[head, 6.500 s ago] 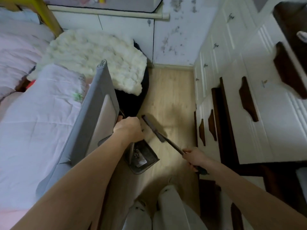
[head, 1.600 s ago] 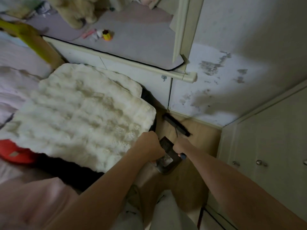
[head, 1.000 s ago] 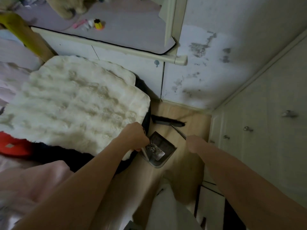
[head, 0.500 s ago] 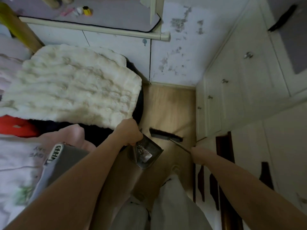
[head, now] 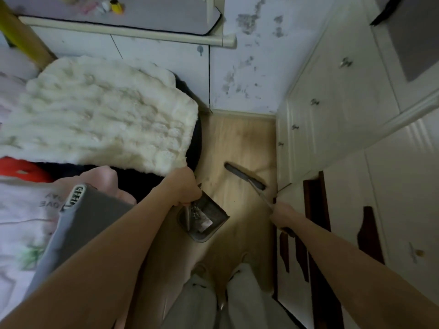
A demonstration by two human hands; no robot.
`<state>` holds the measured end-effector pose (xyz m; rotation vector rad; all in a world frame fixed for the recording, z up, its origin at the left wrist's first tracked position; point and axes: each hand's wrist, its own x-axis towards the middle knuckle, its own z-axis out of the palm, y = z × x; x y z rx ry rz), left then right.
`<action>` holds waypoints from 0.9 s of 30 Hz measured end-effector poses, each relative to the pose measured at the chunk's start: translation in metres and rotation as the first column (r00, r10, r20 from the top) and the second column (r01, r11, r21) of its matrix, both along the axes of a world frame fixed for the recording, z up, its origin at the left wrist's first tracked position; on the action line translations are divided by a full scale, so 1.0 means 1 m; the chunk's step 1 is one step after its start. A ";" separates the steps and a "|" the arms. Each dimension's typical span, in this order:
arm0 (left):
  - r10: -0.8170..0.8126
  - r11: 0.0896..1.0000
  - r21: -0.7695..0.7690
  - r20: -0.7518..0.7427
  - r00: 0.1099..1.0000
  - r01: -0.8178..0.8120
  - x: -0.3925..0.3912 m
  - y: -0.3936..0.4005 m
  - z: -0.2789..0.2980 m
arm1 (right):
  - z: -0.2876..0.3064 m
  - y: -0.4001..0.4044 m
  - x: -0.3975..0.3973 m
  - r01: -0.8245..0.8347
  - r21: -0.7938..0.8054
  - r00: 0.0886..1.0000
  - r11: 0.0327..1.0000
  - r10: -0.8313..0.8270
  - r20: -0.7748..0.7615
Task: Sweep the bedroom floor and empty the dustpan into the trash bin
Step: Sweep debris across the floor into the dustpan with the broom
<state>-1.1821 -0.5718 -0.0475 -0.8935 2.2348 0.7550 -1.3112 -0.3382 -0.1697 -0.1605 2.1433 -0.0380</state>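
Now broom handle slants from right hand toward wall.

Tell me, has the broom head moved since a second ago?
Yes. The broom head has come away from the baseboard of the stained wall and now lies further down the wooden floor, nearer the dustpan.

dustpan dark grey | broom black | floor light wood | blanket cream
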 end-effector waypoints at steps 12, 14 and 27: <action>0.016 1.000 -0.006 -0.017 1.000 -0.016 0.002 0.000 0.006 | 0.052 0.001 0.028 -0.090 -0.076 0.972 0.993 0.105 0.211; 0.022 1.000 0.007 -0.027 0.999 -0.021 0.007 -0.002 0.009 | 0.064 0.002 0.030 -0.051 -0.088 0.980 0.995 0.067 0.189; 0.210 0.974 0.089 -0.029 0.977 -0.207 0.090 -0.011 -0.005 | 0.032 -0.053 0.042 -0.147 -0.032 0.989 0.989 0.146 -0.021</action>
